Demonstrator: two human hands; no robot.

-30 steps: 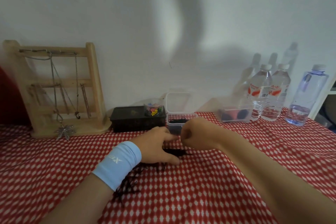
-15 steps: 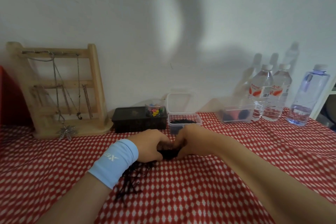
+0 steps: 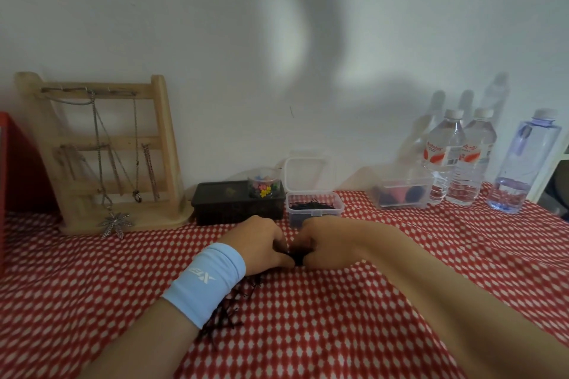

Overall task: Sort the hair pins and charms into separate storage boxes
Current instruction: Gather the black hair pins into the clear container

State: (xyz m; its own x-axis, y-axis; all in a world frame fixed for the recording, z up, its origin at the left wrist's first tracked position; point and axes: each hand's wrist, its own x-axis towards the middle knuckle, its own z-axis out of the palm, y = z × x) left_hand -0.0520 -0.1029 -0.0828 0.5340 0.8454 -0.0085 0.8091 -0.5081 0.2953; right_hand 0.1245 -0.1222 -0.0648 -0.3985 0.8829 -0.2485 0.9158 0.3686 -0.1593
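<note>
Red-and-white diamond-patterned tablecloth [image 3: 308, 332] fills your near view, and both your forearms come in cut off by the bottom edge. Under your left wrist, wrapped in a light-blue fabric wristband [image 3: 204, 281], a scatter of loose black hair pins [image 3: 229, 312] pokes out. The arm hides most of them, so you can't count them.

Further up, your left hand [image 3: 258, 241] and right hand [image 3: 326, 241] sit knuckle to knuckle, fingers curled inward. Both are closed on a dark clump of black hair pins [image 3: 297, 258] squeezed between them, low at the cloth. Only a sliver of that clump shows, and your fingertips are tucked out of sight.

Just beyond your right hand sits the small clear plastic box [image 3: 338, 208], lid off, more black pins inside, its near wall partly behind your knuckles. Its clear lid [image 3: 303, 171] leans against the white wall.

Left of that is the low black rectangular box [image 3: 224, 204]. At its right end is a little clear tub of colourful flower charms [image 3: 264, 188], on top or behind, too blurry to say. Far left stands the wooden ladder-shaped jewellery stand [image 3: 166, 144], hung with chains.
</note>
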